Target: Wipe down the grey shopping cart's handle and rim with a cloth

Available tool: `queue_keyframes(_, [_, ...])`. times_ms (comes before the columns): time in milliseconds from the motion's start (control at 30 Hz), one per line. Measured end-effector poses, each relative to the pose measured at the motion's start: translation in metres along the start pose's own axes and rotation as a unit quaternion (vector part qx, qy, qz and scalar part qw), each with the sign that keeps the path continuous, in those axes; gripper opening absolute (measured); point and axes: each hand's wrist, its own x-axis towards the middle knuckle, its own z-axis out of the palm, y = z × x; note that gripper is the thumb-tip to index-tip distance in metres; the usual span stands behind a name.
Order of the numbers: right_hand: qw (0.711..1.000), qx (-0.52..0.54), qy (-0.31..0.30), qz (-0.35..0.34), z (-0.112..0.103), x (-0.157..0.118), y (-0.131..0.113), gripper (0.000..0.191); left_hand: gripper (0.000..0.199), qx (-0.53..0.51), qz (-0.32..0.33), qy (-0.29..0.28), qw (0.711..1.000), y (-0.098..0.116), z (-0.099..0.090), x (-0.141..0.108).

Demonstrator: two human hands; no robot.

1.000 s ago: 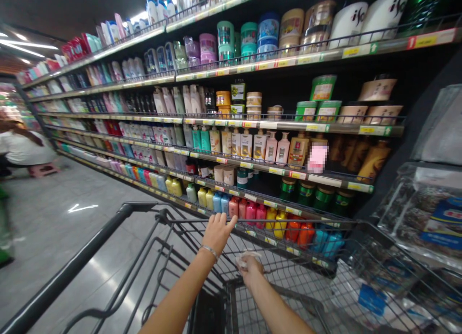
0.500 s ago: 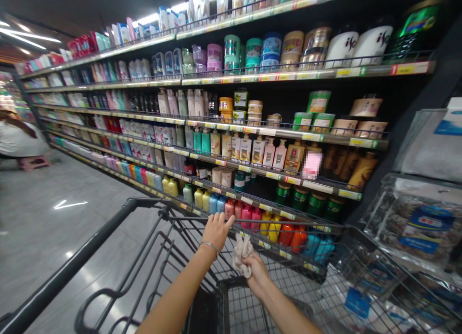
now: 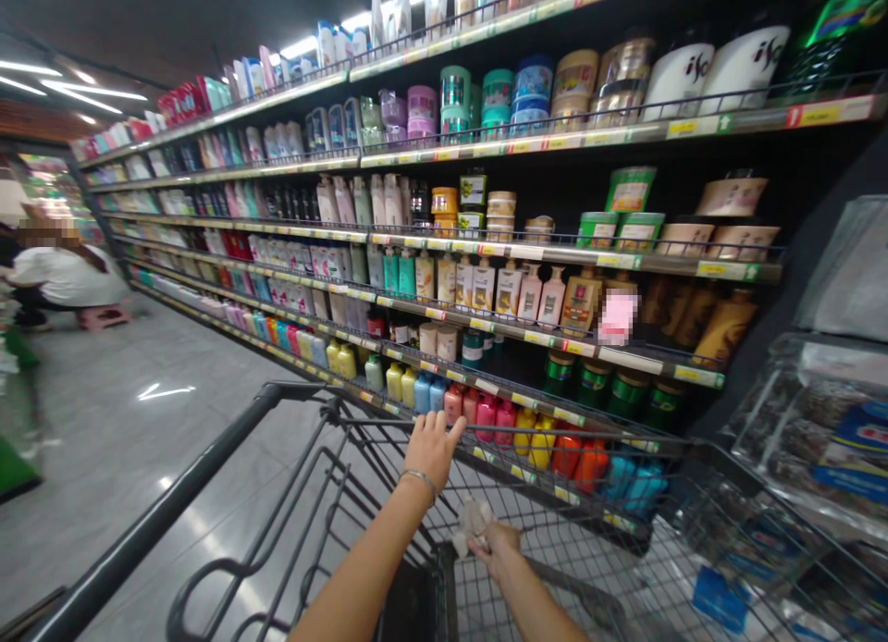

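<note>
Shelves (image 3: 486,244) of bottles line the aisle as I wipe the cart (image 3: 375,426): my left hand (image 3: 431,445) grips its near rim, my right hand (image 3: 500,545) clenches a crumpled cloth (image 3: 470,522) inside the basket, probably rubbing next.

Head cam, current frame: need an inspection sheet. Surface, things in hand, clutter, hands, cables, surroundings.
Surface: wire shopping cart, dark frame, seen from above; grey glossy floor under it.
Things in hand: crumpled pale cloth in the right hand, inside the cart basket.
Clutter: packaged goods at the right edge, blurred.
Hands: left hand grips the cart's top rail, bracelet on the wrist; right hand is closed on the cloth.
Cables: nothing seen.
Surroundings: long shelves of bottles, tubs and jars with price tags; a person crouches low at the far left of the aisle.
</note>
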Motion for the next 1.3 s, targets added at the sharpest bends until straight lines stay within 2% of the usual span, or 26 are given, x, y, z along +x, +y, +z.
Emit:
queue_keyframes(133, [0.995,0.046,0.081,0.047,0.012,0.007,-0.004,0.025,0.051,-0.007,0.000,-0.003,1.000,0.000,0.001,-0.001])
queue_keyframes(300, [0.991,0.098,0.083,0.045,0.021,0.007,-0.004,0.008,0.053,-0.018,0.000,-0.005,1.000,0.001,0.001,0.000])
queue_keyframes(500, [0.985,0.112,0.127,0.043,0.030,0.010,0.005,0.031,0.059,-0.019,-0.003,-0.006,1.000,0.003,-0.001,0.000])
queue_keyframes(600, [0.983,0.123,0.131,0.043,0.034,0.012,0.003,0.035,0.061,-0.016,-0.005,-0.005,1.000,0.004,-0.001,-0.001])
queue_keyframes(767, [0.984,0.152,0.088,0.037,0.047,0.007,-0.010,0.026,0.053,-0.016,-0.002,-0.006,1.000,0.004,0.000,0.000])
queue_keyframes(900, [0.986,0.165,0.027,0.024,0.054,-0.007,-0.025,0.026,0.060,-0.015,0.004,-0.008,1.000,0.004,0.001,0.000])
queue_keyframes(1033, [0.985,0.154,-0.082,0.012,0.044,-0.019,-0.028,0.030,0.066,-0.010,0.010,-0.004,1.000,0.003,0.001,-0.001])
queue_keyframes(1067, [0.986,0.139,-0.087,0.023,0.038,-0.021,-0.026,0.030,0.065,-0.006,0.011,-0.002,1.000,0.003,0.001,0.000])
queue_keyframes(1100, [0.990,0.119,-0.071,0.040,0.033,-0.021,-0.021,0.029,0.064,-0.001,0.013,0.000,1.000,0.002,0.001,0.000])
queue_keyframes(1233, [0.991,0.067,0.069,0.092,0.020,-0.019,0.001,0.022,0.049,0.021,0.020,0.011,1.000,-0.001,0.003,0.003])
queue_keyframes(1300, [0.989,0.070,0.090,0.093,0.023,-0.017,0.010,0.021,0.045,0.030,0.028,0.016,0.999,-0.003,0.006,0.005])
